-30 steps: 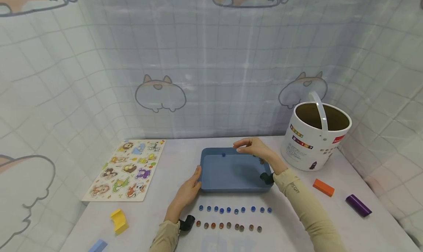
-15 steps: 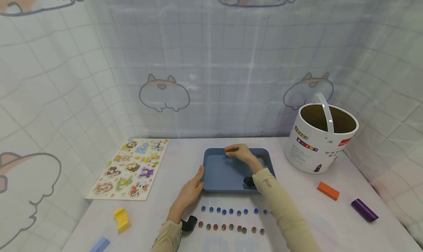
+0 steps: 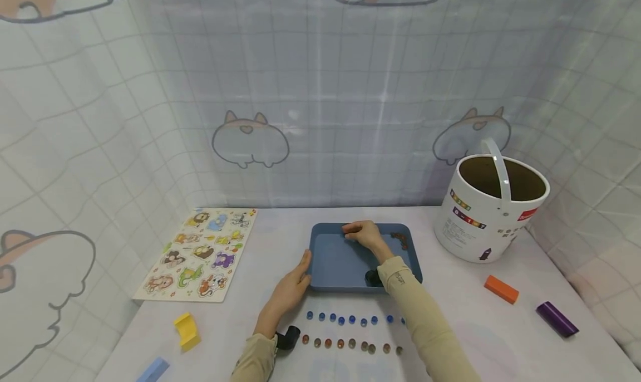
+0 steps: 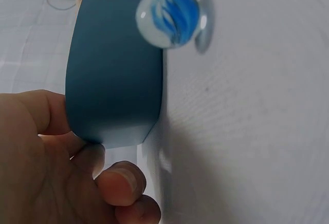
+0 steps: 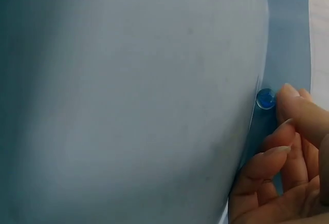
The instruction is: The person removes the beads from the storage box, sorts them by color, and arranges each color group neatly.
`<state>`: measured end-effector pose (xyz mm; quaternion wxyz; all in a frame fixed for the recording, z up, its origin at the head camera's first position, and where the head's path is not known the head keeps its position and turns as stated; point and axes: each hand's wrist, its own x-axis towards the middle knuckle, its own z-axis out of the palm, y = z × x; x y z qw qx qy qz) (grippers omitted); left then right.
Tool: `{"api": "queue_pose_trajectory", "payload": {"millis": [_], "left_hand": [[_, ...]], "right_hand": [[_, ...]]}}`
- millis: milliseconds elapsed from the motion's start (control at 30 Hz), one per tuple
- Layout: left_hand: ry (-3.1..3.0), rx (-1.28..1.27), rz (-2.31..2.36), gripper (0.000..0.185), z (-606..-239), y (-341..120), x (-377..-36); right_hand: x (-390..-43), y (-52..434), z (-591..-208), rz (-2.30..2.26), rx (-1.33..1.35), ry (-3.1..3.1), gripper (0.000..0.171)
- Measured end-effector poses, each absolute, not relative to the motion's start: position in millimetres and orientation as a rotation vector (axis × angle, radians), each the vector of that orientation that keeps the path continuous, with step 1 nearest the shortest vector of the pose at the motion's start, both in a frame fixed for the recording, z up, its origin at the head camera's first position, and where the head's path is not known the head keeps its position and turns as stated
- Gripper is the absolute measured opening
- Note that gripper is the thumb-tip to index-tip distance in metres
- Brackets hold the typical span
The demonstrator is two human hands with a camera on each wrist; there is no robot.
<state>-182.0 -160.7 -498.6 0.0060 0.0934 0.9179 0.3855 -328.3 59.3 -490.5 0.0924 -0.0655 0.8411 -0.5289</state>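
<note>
A blue tray [image 3: 345, 265] lies mid-table. My left hand [image 3: 300, 270] grips its near left corner, the thumb against the wall [image 4: 115, 70] and the fingers [image 4: 121, 183] curled at the base. My right hand [image 3: 350, 231] reaches inside to the far wall. In the right wrist view its bent index fingertip [image 5: 287, 94] touches a small blue marble [image 5: 266, 99] lying where floor and wall meet; nothing is pinched. Some brown marbles [image 3: 399, 238] sit in the tray's far right corner. In front of the tray lie a row of blue marbles [image 3: 350, 319] and a row of brown ones [image 3: 350, 346].
A white bucket [image 3: 493, 206] with an upright handle stands at the back right. An animal puzzle board [image 3: 200, 254] lies at the left. Loose blocks: orange [image 3: 501, 289], purple [image 3: 557, 318], yellow [image 3: 186, 331], light blue [image 3: 152, 369]. A curtain closes the back.
My right hand has moved left along the tray's far wall, from the right part to the middle, and dropped lower. The left hand has stayed at the corner.
</note>
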Motion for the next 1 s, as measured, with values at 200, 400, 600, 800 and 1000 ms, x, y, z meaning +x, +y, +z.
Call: {"api": "queue_pose_trajectory", "payload": {"millis": [200, 400, 600, 800, 1000], "left_hand": [[2.875, 0.292, 1.194, 0.057, -499.3, -159.3, -182.8], [2.876, 0.297, 1.194, 0.058, -500.3, -158.8, -182.5], [2.879, 0.303, 1.193, 0.058, -501.0, -158.8, -182.3], [2.888, 0.306, 1.2, 0.058, -500.4, -159.9, -181.7], [2.882, 0.309, 1.204, 0.058, -500.4, -160.8, -181.8]], "right_hand": [[-324.2, 61.6, -493.2, -1.412, -0.278, 2.666, 0.019], [-322.1, 64.5, -494.4, -1.413, -0.323, 2.678, 0.019], [-322.6, 77.1, -480.8, -1.49, -0.325, 2.59, 0.025], [-321.2, 103.4, -453.6, -1.607, -0.393, 2.526, 0.032], [-309.4, 139.7, -428.3, -1.698, -0.414, 2.53, 0.035]]}}
